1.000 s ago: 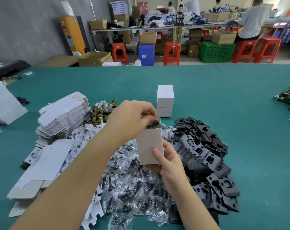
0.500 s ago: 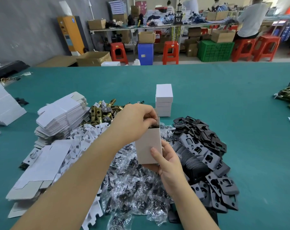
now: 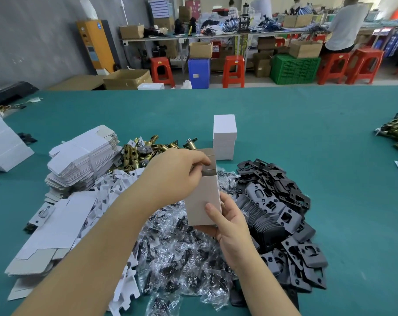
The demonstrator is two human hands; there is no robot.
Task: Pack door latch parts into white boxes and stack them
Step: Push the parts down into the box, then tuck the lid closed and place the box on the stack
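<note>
My right hand (image 3: 231, 226) grips a small white box (image 3: 200, 201) from below and holds it upright above the parts piles. The curled fingers of my left hand (image 3: 177, 176) dip into the box's open top, pinching a dark latch part that is mostly hidden; the lid flap stands up behind them. A stack of closed white boxes (image 3: 224, 137) stands just beyond. Brass latch bolts (image 3: 143, 151) lie to the left. Black strike plates (image 3: 282, 201) are heaped on the right, and clear bags of small black parts (image 3: 182, 258) lie under my hands.
Flat white box blanks (image 3: 84, 156) and white card inserts (image 3: 106, 195) are piled at the left on the green table (image 3: 307, 133). More brass latches (image 3: 396, 131) sit at the right edge. Stools, crates and people are beyond the table.
My left hand has pushed the black part down from the box's rim into the opening. The box has stayed in my right hand, almost unmoved.
</note>
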